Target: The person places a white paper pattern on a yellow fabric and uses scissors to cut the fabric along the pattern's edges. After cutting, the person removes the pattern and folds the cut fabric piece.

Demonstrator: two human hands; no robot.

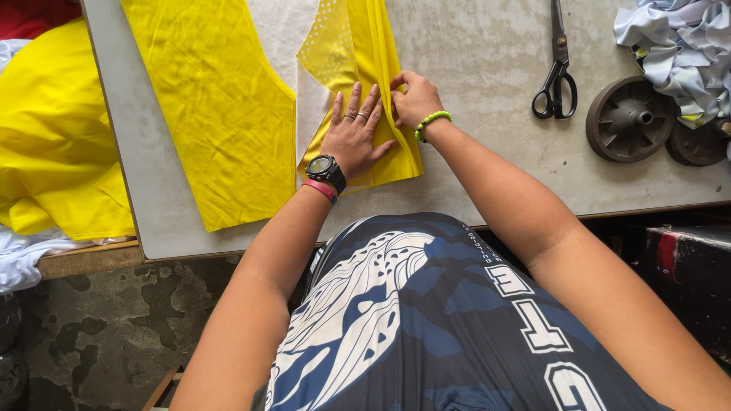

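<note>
On the grey tabletop [487, 68] lay a folded yellow cloth [365, 53], and both hands worked on it. The left hand [352, 137] rested flat on the cloth with its fingers spread, pressing the layers down; it wore rings, a black watch and a pink band at the wrist. The right hand [415, 99] sat just beside it at the cloth's right edge, its thumb and fingertips pressed together in a pinching grip on the folded edge; a green bead bracelet circled that wrist. A larger yellow piece [213, 99] lay spread to the left of the folded cloth, with white fabric [282, 30] showing between the two. Black scissors [557, 76] lay well apart to the right, blades pointing away from the person. Near them sat two dark round wheels [628, 118], and a pile of pale cloth [681, 46] filled the far right corner. More yellow fabric [53, 137] hung off the tabletop's left side
</note>
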